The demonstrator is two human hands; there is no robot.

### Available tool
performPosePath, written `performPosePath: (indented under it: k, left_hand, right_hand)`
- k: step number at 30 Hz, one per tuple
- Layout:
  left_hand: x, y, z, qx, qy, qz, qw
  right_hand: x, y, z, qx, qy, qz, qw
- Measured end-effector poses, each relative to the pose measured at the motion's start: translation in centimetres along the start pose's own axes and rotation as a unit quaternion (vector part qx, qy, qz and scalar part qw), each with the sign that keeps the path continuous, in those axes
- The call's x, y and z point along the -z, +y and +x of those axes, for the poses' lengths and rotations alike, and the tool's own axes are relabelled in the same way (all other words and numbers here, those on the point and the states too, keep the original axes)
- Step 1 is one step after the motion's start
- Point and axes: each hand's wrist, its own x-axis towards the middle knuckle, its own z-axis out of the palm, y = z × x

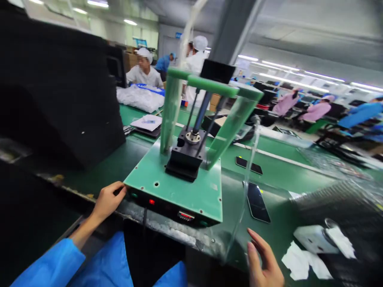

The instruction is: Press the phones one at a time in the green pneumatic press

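Head view: the left hand point(108, 200), lower left of the frame, curls its fingers onto the front left corner of the green press point(179, 175), which stands at frame centre on the green bench point(278, 167). The right hand point(265, 261), bottom right, hangs open and empty, just below a dark phone point(257, 202) lying flat beside the press.

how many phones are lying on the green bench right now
2 phones show. One phone lies screen-up just right of the green press fixture, ahead of the right hand. The second phone lies farther back on the bench. More may be hidden behind the fixture.
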Motion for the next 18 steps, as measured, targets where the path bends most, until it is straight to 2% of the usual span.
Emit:
performPosePath:
  k: [3, 5, 8, 11, 15, 17, 18]
  left_hand:
    - [0.1, -0.2, 0.5, -0.003, -0.008, 0.026, 1.000]
    - [0.0, -0.3, 0.7, -0.007, -0.004, 0.040, 0.999]
    - [-0.3, -0.3, 0.5, -0.010, 0.008, 0.053, 0.999]
    - [-0.5, -0.4, 0.2, -0.030, 0.018, 0.057, 0.998]
    - [-0.8, -1.1, -0.2, -0.058, 0.039, 0.072, 0.995]
    - [-1.0, -1.5, -0.3, -0.079, 0.054, 0.083, 0.992]
    - [-1.0, -1.5, -0.4, -0.091, 0.060, 0.086, 0.990]
  right_hand:
    - [-0.4, 2.4, -1.1, -0.017, -0.028, -0.009, 0.999]
    - [0.0, 2.4, -0.9, -0.002, -0.025, -0.007, 1.000]
    - [1.6, 1.2, 2.2, 0.024, -0.010, -0.038, 0.999]
    - [1.3, 0.8, 9.6, 0.046, -0.028, -0.088, 0.995]
    - [-3.4, 3.8, 22.0, 0.026, -0.085, -0.179, 0.980]
    - [-5.9, 5.8, 26.7, -0.017, -0.119, -0.205, 0.971]
    - [-6.9, 6.6, 28.4, -0.042, -0.115, -0.197, 0.973]
